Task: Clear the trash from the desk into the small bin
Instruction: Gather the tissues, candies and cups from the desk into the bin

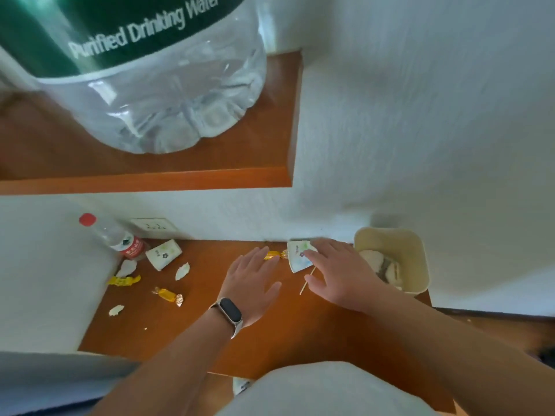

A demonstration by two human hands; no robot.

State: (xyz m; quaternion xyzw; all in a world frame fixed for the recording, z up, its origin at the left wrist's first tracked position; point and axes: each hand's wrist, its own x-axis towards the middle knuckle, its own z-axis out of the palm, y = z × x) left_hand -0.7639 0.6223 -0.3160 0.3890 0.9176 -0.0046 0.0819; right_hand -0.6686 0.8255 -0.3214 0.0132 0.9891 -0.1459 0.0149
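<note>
A small cream bin stands at the desk's far right with crumpled paper inside. My right hand lies spread over a tipped paper cup by the wall, fingers touching it but not closed. A thin wooden stick lies just under that hand. My left hand, with a watch on the wrist, hovers open over the desk, fingertips near a yellow candy wrapper. Further left lie a second paper cup, two yellow wrappers and several white paper scraps.
A small water bottle with a red cap leans in the far left corner beside a wall socket. A wooden shelf overhangs the desk and carries a large water jug. White walls close the desk in on the left and back.
</note>
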